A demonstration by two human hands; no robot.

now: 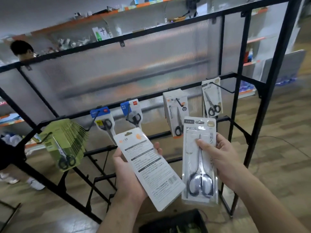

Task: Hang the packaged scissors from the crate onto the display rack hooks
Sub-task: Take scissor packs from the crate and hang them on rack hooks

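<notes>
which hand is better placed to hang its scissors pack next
Probably right hand: its clear blister pack of silver scissors is upright, front out, top near a black wire hook. The left hand holds a white card pack tilted, back showing.

Your left hand [127, 174] holds a white pack [148, 167] tilted, with its printed back facing you. Your right hand [220, 158] holds a clear pack [199, 158] upright, black-handled scissors showing. Five lots of hung packs [176, 115] sit on the rack [275, 68] hooks [222, 89]. The dark crate [175, 221] lies below your hands.

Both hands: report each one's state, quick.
Left hand: grips white card-backed package, printed back showing.
Right hand: grips clear blister pack of silver scissors.
</notes>
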